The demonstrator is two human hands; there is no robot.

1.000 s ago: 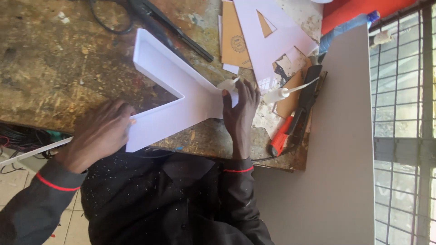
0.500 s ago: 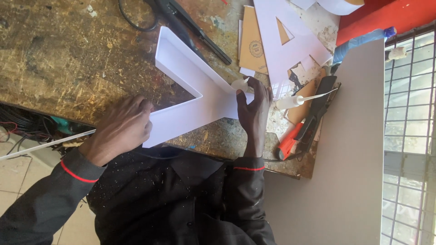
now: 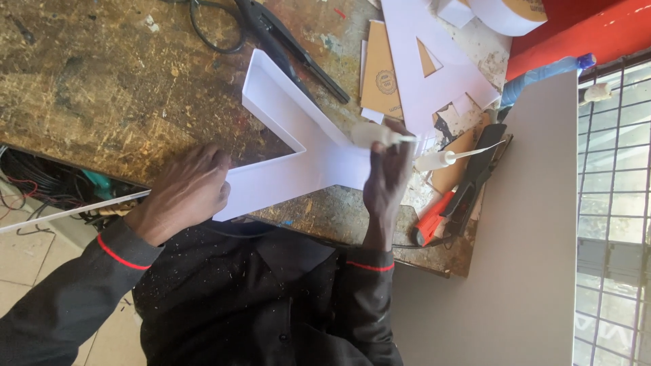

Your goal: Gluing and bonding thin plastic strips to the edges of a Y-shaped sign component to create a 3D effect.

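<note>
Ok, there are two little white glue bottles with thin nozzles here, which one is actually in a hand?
The glue bottle gripped by the right hand over the white letter shell. The other bottle lies loose on the table, untouched.

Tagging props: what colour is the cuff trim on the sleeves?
Red trim on black sleeves, clearest in the head view.

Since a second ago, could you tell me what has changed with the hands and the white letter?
The right hand now holds a small white glue bottle at the white letter shell; a second ago its fingers only pressed that edge. The left hand stays pressed on the shell's lower arm, and the shell lies in the same place on the worn table.
</note>
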